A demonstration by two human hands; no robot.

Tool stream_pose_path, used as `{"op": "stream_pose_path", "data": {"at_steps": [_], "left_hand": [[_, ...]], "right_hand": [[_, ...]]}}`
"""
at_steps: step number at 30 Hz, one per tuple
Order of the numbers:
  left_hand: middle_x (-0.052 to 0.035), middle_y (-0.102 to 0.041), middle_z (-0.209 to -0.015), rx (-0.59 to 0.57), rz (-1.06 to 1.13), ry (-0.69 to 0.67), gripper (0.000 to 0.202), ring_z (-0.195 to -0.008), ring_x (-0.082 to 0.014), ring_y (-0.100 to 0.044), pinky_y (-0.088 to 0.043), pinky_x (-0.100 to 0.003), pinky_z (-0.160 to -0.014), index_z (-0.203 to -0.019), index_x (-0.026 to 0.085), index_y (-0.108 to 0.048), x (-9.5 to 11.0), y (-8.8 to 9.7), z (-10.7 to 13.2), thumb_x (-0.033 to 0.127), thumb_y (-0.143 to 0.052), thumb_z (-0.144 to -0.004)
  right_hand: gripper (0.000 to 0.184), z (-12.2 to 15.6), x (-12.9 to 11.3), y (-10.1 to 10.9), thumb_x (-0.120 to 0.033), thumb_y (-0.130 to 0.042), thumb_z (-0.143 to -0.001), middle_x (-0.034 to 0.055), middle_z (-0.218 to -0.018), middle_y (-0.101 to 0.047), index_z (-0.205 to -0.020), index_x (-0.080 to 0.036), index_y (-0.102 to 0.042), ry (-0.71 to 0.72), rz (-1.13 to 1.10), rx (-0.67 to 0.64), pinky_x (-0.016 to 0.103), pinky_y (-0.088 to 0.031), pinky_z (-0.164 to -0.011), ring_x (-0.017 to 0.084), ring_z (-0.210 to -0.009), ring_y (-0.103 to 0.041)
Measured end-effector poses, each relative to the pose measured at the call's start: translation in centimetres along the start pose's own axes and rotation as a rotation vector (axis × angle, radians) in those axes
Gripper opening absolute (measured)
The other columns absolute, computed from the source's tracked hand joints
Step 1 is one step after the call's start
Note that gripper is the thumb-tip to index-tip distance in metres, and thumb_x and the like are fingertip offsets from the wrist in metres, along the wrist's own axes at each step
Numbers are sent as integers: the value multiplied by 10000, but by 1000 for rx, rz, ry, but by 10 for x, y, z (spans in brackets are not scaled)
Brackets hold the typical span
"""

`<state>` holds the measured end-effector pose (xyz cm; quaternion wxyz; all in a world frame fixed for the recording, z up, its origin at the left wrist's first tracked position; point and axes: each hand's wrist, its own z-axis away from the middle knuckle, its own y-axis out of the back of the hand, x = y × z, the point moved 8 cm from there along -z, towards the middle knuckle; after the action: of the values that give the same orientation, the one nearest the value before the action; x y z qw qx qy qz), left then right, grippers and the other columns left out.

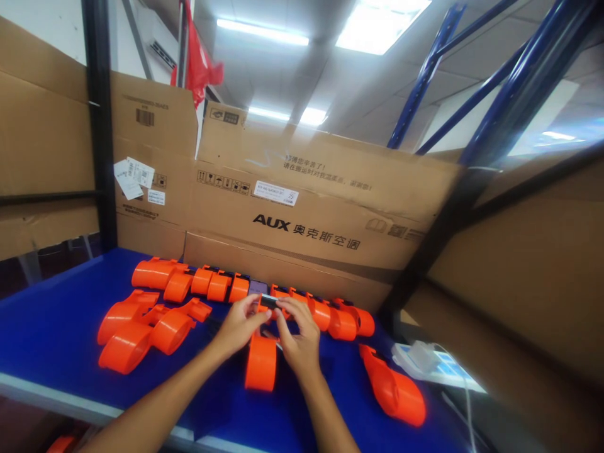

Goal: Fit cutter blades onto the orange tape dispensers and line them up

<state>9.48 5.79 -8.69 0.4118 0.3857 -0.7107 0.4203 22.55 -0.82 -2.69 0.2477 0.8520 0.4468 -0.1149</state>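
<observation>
At the middle of the blue table, my left hand [240, 323] and my right hand [299, 332] meet with thumbs and fingers pinched. Between the fingertips is a small black strip [270, 301] with a pale, toothed-looking upper edge. A bit of orange shows right beside it, and I cannot tell whether the two are joined. Just below the hands sits an orange ring-shaped plastic part [261, 365]; its upper end is hidden behind the fingers. A phone-like flat object [257, 288] lies just beyond my left fingertips.
Several orange ring parts [219, 286] with black pieces line the back of the table [51, 308]. More orange parts [125, 346] lie at left, and one orange part [399, 393] at right. A white power strip [443, 368] with cable is at the right edge. Cardboard [306, 214] walls the back.
</observation>
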Motion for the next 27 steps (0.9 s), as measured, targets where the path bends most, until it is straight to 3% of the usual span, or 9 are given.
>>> {"op": "stream_pose_path", "data": {"at_steps": [5,9,10,13,17,23,27], "left_hand": [[-61,-707,-834,11,3,18,429,-683,-189,-659,-480,-254,-537,-1062,154,-647,-3,3,-1,336,-786,-699],[-37,-700,-742,49,24,61,458,-518,-130,-594,-438,-238,-504,-1081,147,-635,-4,8,-1,370,-781,-707],[-37,-700,-735,53,28,62,464,-518,-131,-596,-433,-237,-504,-1084,145,-635,-4,8,-1,375,-780,-708],[-39,-703,-734,53,30,58,473,-529,-136,-601,-434,-240,-510,-1086,137,-637,-2,9,-1,374,-783,-703],[-46,-707,-742,54,17,56,445,-540,-132,-600,-439,-233,-518,-1087,137,-626,-2,9,0,351,-766,-723],[-31,-698,-712,43,16,75,450,-502,-118,-580,-426,-226,-506,-1098,143,-611,-5,9,1,338,-763,-722],[-48,-713,-780,56,29,64,472,-526,-126,-599,-438,-233,-512,-1108,146,-615,-3,9,1,326,-779,-704]], "right_hand": [[262,-4,3,6,-256,-576,-914,93,-1117,-723,-1150,-257,-689,-2,18,-43,453,-525,-900,260,-1040,-658],[237,-6,34,43,-276,-497,-911,79,-894,-737,-992,-204,-709,-175,192,74,354,-527,-717,221,-773,-671],[232,-5,43,50,-272,-500,-889,72,-849,-731,-954,-200,-711,-220,284,51,340,-511,-682,214,-718,-657],[161,4,72,52,-247,-565,-815,47,-778,-714,-858,-235,-720,-360,577,-218,307,-451,-620,224,-709,-654],[112,27,97,42,-269,-665,-769,68,-793,-712,-857,-261,-732,-468,749,-480,299,-407,-579,246,-722,-668],[215,40,109,36,-304,-677,-792,120,-935,-719,-998,-255,-713,-506,793,-504,348,-457,-646,288,-840,-687],[156,43,108,34,-272,-659,-797,93,-924,-722,-945,-261,-707,-521,781,-545,323,-442,-641,272,-846,-686]]}}
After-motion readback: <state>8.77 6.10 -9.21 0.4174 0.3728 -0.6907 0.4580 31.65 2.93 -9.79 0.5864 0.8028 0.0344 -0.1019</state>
